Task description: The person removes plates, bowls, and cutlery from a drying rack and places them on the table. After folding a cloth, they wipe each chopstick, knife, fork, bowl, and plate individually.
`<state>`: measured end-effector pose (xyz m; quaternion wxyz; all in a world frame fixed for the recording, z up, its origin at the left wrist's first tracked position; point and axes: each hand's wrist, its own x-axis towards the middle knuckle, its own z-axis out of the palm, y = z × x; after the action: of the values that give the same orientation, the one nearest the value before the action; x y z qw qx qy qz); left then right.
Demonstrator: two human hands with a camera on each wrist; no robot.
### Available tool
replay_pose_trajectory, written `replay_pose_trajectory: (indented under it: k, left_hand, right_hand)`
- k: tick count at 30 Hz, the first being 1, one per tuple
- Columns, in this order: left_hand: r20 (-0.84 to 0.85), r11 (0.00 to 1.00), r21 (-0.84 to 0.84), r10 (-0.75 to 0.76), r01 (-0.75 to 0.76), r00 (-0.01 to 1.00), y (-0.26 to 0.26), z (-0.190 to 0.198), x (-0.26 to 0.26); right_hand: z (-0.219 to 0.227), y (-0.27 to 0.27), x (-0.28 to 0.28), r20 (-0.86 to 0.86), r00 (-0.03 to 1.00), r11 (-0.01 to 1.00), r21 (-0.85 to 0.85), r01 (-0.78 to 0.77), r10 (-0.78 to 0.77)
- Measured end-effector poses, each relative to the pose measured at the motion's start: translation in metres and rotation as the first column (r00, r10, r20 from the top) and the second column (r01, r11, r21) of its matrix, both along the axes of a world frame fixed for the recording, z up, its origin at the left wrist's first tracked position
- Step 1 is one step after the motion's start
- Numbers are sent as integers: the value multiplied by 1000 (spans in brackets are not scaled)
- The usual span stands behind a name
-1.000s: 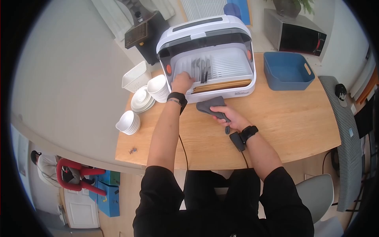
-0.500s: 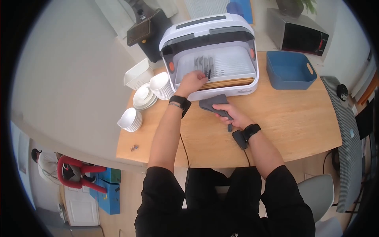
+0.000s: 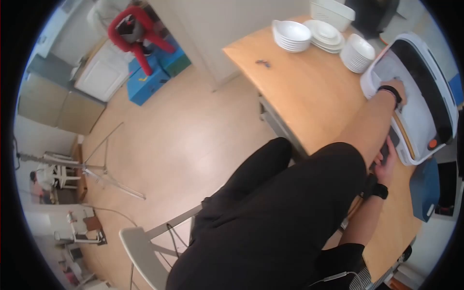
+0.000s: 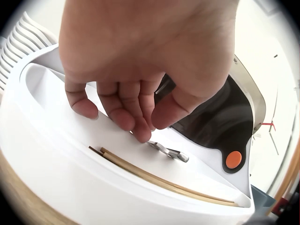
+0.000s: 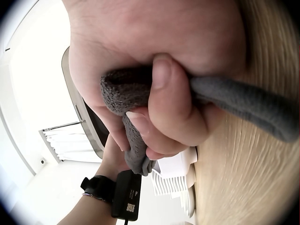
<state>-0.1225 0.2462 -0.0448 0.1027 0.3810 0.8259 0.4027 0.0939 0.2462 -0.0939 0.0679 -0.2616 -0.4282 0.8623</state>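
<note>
Currently, your left hand point(image 4: 145, 65) is inside the white storage box point(image 4: 56, 152), palm down. Its fingers are loosely bent and slightly spread, the thumb near the fingertips; nothing is visible in its grasp. Below the fingertips lies the metal cutlery point(image 4: 176, 153); whether they touch it, you cannot tell from these views. Wooden chopsticks point(image 4: 164, 182) lie side by side in the narrow front compartment, with the cutlery behind them. The box's dark see-through lid point(image 4: 206, 117) is raised, and a round orange button point(image 4: 233, 160) shows at one side.

Your right hand point(image 3: 384, 166) is at the front of the box, its fingers curled firmly around a folded dark gray cloth point(image 5: 136, 93), part of which sticks out past the grip just above the wooden table point(image 3: 299, 87).

Beside the box on your left stands a stack of deep white bowls point(image 3: 357, 53). Next come stacked white plates point(image 3: 323, 35), a white basket point(image 3: 333, 14) behind them, and wider white bowls point(image 3: 292, 36). A blue bin point(image 3: 424, 188) is at the box's right.
</note>
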Motion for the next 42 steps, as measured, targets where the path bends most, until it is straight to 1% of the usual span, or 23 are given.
replay_pose_trajectory:
  k: [1,2,3,4,6,7,9,12,15,17,19,20,22,23,24,26,29,33,35,36,38,40,42]
  left_hand:
    - [54,998,-55,-37,40,998,-11,10,6]
    - [40,1000,-1,-1,1,999,5,-4,1]
    - [84,1000,2,5,-5,996,-6,3,4]
    - [41,996,82,32,-35,999,1,-8,0]
    - [-20,994,109,-16,18,1000,-10,-5,-3]
    - [-111,984,165,-43,61,993,2,-22,-14]
    - [-31,952,295,-74,80,997,-26,-13,0]
    - [-187,921,387,35,41,982,-41,-8,-2]
    - [-447,920,392,180,11,876,-69,3,-18]
    - [-514,937,328,279,-115,811,-87,10,-37]
    - [-543,903,279,430,-328,722,-99,10,-64]
    - [-555,906,268,422,-326,717,-104,10,-75]
    - [-386,851,106,512,-514,767,-115,14,-94]
    - [-332,869,5,468,-495,819,-119,8,-114]
    - [-336,864,6,476,-503,813,-123,7,-122]
    - [-202,884,-21,454,-467,868,-130,5,-134]
    - [-207,916,-57,378,-397,902,-136,7,-152]
    - [-220,924,27,377,-381,900,-142,26,-149]
    - [-65,919,232,341,-318,938,-153,47,-120]
    - [-72,922,227,336,-313,939,-157,51,-109]
    - [84,858,433,267,-276,960,-169,56,-87]
    - [108,871,431,212,-238,971,-183,56,-61]
    - [183,930,301,159,-209,970,-193,46,-43]
  right_hand:
    - [3,-5,-1,30,996,995,47,83,-85]
    - [-1,-2,0,34,996,990,116,80,-85]
    - [-7,6,0,19,999,992,123,37,-40]
    - [-8,6,1,-14,1000,996,85,2,-1]
    - [4,-5,-1,39,998,995,82,51,-54]
    - [-3,3,0,-22,1000,999,31,-20,21]
    - [-13,12,1,-20,998,999,4,-54,54]
    - [-8,5,4,-20,1000,1000,16,-6,7]
    - [-4,5,3,-7,1000,1000,23,8,-8]
    - [-3,6,3,-12,1000,1000,-1,-6,6]
    - [-1,5,4,-27,999,1000,8,-27,27]
    - [-1,5,3,-35,999,1000,-6,-28,27]
    - [-2,5,3,-29,999,1000,8,-24,24]
    - [-4,7,3,-40,999,999,13,-34,34]
    - [-4,6,2,-44,998,999,12,-43,44]
    - [-1,6,3,-23,999,1000,8,-25,25]
    - [1,5,3,-22,1000,1000,2,-21,21]
    - [0,4,5,-73,997,1000,-1,-20,20]
    - [0,3,5,-93,996,1000,12,-18,19]
    - [-1,4,5,-97,995,1000,5,-13,13]
    - [-2,4,5,-113,992,998,39,-48,52]
    - [0,1,5,-122,992,998,47,-37,43]
    - [0,1,6,-124,991,998,63,-31,39]
